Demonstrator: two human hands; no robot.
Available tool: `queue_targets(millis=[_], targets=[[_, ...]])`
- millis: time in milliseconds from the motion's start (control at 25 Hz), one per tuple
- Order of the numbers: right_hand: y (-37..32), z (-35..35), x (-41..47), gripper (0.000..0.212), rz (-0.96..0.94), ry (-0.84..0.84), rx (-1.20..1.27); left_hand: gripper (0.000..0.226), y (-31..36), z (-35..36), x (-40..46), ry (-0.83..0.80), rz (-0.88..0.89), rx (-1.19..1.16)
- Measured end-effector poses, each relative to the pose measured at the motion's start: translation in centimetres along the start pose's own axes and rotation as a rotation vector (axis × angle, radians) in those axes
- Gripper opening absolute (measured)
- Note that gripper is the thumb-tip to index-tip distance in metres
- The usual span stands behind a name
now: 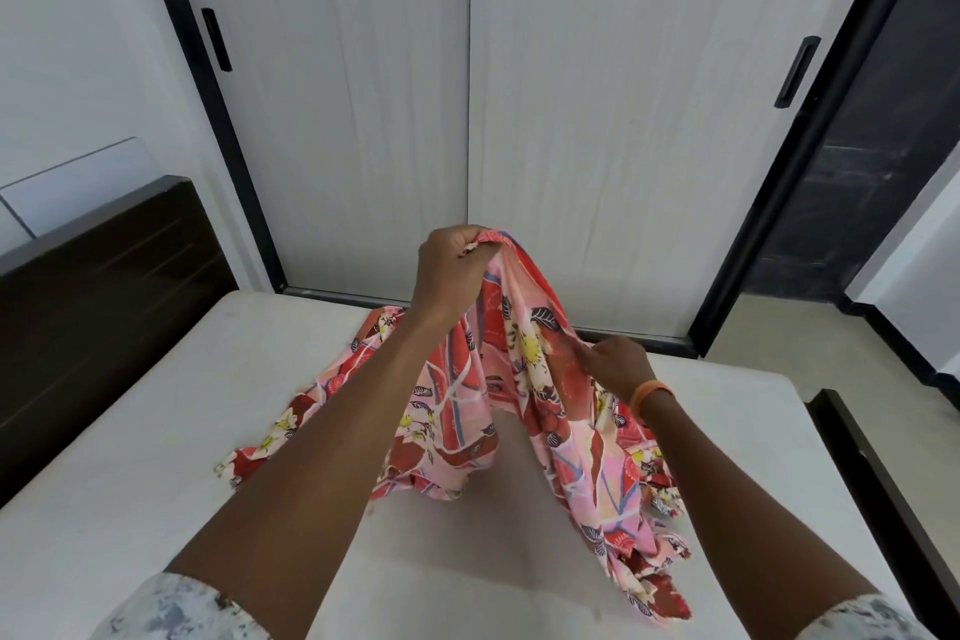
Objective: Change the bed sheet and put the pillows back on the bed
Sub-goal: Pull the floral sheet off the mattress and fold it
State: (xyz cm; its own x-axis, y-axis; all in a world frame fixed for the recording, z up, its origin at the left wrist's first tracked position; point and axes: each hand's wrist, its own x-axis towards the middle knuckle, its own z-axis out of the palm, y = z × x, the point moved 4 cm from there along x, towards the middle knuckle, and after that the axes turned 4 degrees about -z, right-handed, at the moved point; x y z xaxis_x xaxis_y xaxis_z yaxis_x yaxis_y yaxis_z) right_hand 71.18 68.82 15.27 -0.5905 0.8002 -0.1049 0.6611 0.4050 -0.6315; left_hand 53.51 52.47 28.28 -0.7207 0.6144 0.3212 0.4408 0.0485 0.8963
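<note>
A red and pink floral bed sheet (524, 395) hangs bunched above the bare white mattress (156, 457), its lower folds lying on the mattress. My left hand (452, 265) grips a gathered edge of the sheet and holds it up high. Lower and to the right, my right hand (618, 364), with an orange band on the wrist, pinches a fold of the same sheet. No pillows are in view.
A dark wooden headboard (104, 286) stands at the left. White sliding wardrobe doors (467, 94) with black frames face me beyond the bed. A dark bed frame edge (883, 483) runs along the right side, with tiled floor (769, 333) past it.
</note>
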Motion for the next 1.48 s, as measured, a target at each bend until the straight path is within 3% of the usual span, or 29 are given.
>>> queue_targets(millis=[80,160,280,320,400,520,680,880,960,1160,1320,1400,1480], targets=[[-0.7,-0.4,-0.3,0.036,0.051,0.028,0.406,0.019,-0.9,-0.2,0.1,-0.020,-0.069,0.149],[-2.6,-2.0,-0.6,0.029,0.005,0.130,0.645,0.025,-2.0,-0.3,-0.5,-0.068,-0.147,0.339],[-7.5,-4.9,-1.3,0.036,-0.318,0.154,0.527,0.086,-2.5,1.7,-2.3,-0.297,-0.125,0.330],[-9.3,-5.3,-1.8,0.037,-0.416,0.100,0.504,0.094,-1.9,2.7,-3.0,-0.361,-0.095,0.280],[-12.1,-5.9,-2.7,0.030,-0.569,0.036,0.395,0.074,-0.8,4.2,-3.3,-0.392,-0.013,0.219],[-13.4,-6.6,-3.5,0.024,-0.692,0.046,0.256,0.006,0.1,3.9,-2.2,-0.268,0.088,0.190],[-10.4,-6.7,-2.8,0.018,-0.619,0.003,0.102,0.016,0.3,2.5,-1.3,-0.173,0.135,0.255],[-4.9,-3.9,-1.3,0.023,-0.443,-0.056,-0.180,0.018,0.1,0.6,-0.3,0.110,0.141,0.250],[-2.6,-2.9,-0.5,0.030,-0.326,-0.012,-0.249,0.018,0.1,0.0,0.0,0.170,0.128,0.255],[2.1,-2.0,0.5,0.020,-0.030,0.049,-0.303,0.023,-0.6,-2.2,0.6,0.372,0.023,0.192],[0.4,-3.3,0.7,0.027,-0.043,0.150,0.180,0.029,-2.8,-1.2,0.7,0.143,-0.157,0.414],[-3.4,-4.3,-0.4,0.034,-0.164,0.114,0.341,0.053,-3.7,1.1,-0.8,-0.117,-0.202,0.409],[-7.7,-5.3,-1.6,0.027,-0.322,0.012,0.366,0.077,-3.6,3.8,-2.8,-0.395,-0.172,0.262]])
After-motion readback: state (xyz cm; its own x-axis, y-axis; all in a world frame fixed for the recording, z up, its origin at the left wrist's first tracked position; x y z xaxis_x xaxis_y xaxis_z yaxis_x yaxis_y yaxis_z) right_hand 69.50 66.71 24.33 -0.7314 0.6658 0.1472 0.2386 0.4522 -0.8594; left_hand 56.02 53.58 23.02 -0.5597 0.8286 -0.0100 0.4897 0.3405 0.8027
